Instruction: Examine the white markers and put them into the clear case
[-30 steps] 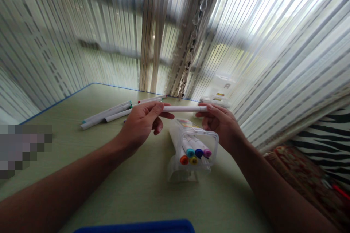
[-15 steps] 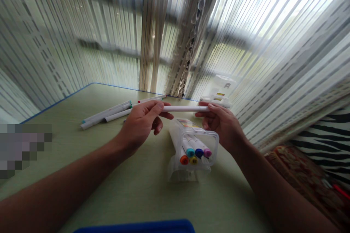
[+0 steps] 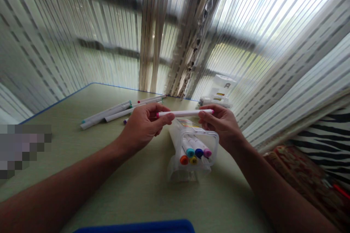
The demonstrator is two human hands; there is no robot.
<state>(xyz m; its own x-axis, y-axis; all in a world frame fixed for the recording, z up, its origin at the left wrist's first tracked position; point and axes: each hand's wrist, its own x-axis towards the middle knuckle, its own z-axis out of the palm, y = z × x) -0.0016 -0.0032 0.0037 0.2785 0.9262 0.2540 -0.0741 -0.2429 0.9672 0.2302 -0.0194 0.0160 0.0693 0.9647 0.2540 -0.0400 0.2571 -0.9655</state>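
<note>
A white marker [image 3: 186, 113] with pink ends is held level between both hands, above a clear plastic case. My left hand [image 3: 146, 122] pinches its left end between thumb and fingers. Around the right end, the thumb and fingers of my right hand [image 3: 221, 123] are closed. The clear case [image 3: 177, 142] lies on its side below, its open end toward me. Inside it are several markers with coloured caps, among them an orange cap [image 3: 184, 160], a dark blue cap [image 3: 199, 153] and a pink cap [image 3: 207, 152].
Several loose white markers [image 3: 109, 112] lie on the pale green table [image 3: 131, 193] to the left. Another clear case [image 3: 222, 87] stands at the back right. A blue object [image 3: 136, 226] shows at the near edge. Pleated curtains [image 3: 109, 25] hang behind the table.
Both hands have shifted their grip on the marker, so its pink ends now show. The marker sits slightly lower. The case and loose markers stay put.
</note>
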